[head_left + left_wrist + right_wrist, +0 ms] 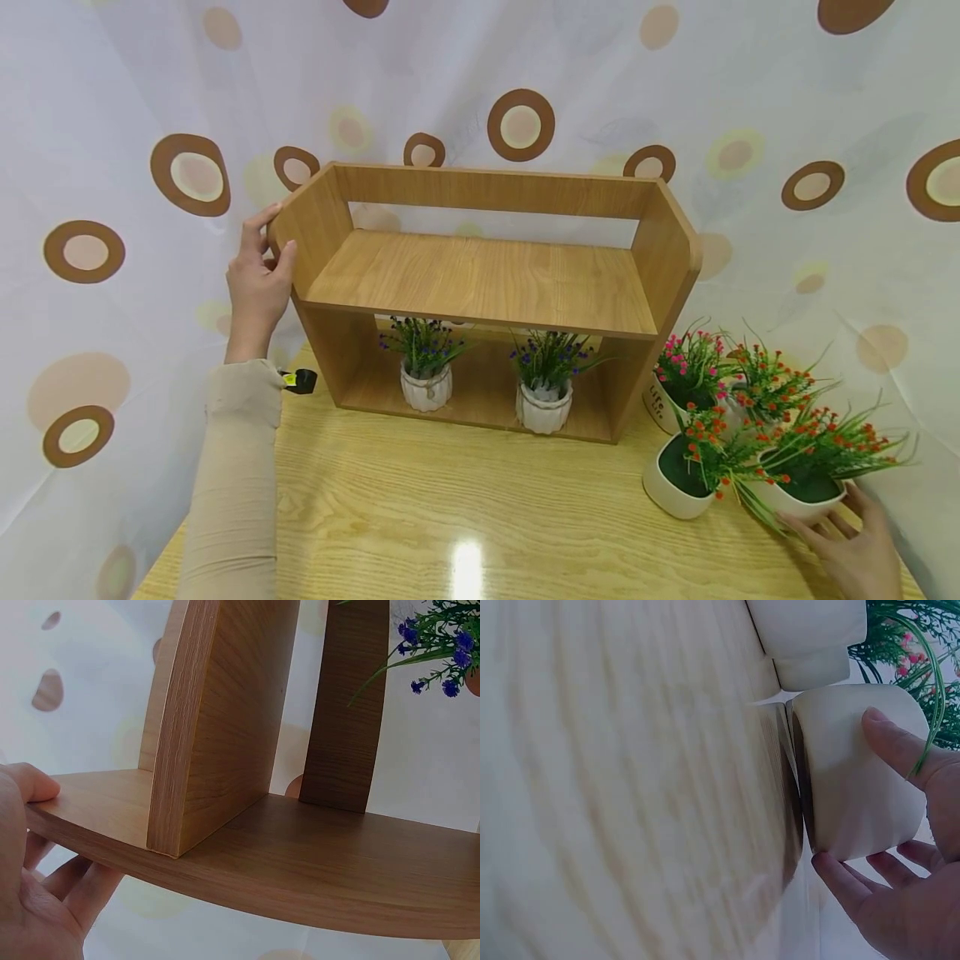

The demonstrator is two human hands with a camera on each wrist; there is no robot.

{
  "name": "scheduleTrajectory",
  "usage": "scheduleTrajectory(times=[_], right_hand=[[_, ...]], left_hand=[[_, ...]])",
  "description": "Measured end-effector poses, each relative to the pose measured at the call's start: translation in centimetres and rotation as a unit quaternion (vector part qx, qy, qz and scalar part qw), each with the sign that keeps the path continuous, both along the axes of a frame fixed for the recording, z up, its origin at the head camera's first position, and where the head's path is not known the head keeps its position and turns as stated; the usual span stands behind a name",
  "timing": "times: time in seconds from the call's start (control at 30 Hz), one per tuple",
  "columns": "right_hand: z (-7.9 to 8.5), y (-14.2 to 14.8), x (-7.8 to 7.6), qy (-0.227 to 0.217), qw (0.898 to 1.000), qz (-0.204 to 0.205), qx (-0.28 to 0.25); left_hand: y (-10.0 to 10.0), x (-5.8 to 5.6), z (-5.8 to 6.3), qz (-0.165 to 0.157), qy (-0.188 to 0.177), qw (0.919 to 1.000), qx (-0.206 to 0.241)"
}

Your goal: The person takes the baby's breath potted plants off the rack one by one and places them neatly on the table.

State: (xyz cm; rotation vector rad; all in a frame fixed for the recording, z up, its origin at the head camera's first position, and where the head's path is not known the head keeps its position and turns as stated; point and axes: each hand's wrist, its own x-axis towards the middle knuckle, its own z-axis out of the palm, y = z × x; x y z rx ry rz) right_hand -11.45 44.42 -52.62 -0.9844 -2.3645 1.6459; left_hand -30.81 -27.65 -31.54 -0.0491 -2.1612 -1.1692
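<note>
A two-tier wooden shelf (480,275) stands on the table. My left hand (258,287) grips the upper edge of its left side panel; in the left wrist view the thumb lies on one face and the fingers (94,889) on the other. At the far right, my right hand (862,546) holds a white flowerpot (798,502) with orange-red flowers. The right wrist view shows the thumb on one side of this pot (862,772) and fingertips at its other side. The pot's base is at the table's surface; I cannot tell if it is lifted.
Two small white pots (426,390) with blue-purple flowers stand on the lower tier. Beside the held pot are a white pot (671,492) with orange flowers and a lettered pot (660,407) with pink flowers. A small black object (303,382) lies left of the shelf. Behind hangs a patterned curtain (450,67).
</note>
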Motion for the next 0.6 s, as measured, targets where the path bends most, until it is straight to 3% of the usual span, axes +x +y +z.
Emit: scheduleTrajectory(times=[0.1,0.2,0.33,0.47,0.6], right_hand=[[-0.09,0.20,-0.05,0.015,0.999,0.006,-0.045],[-0.22,0.53,0.10,0.045,0.996,0.038,-0.064],[-0.18,0.62,0.09,0.047,0.996,0.071,-0.027],[-0.02,0.39,-0.15,0.006,0.998,0.059,0.010],[-0.06,0.37,-0.19,0.008,0.998,0.064,0.022]], left_hand=[[0.00,-0.05,-0.03,0.001,0.000,1.0000,0.000],[-0.01,-0.08,-0.06,0.001,0.001,1.0000,-0.001],[0.00,-0.09,-0.09,0.003,-0.001,1.0000,-0.003],[0.05,-0.15,-0.09,0.004,0.000,1.0000,-0.005],[0.08,-0.23,-0.09,0.006,0.002,1.0000,-0.006]])
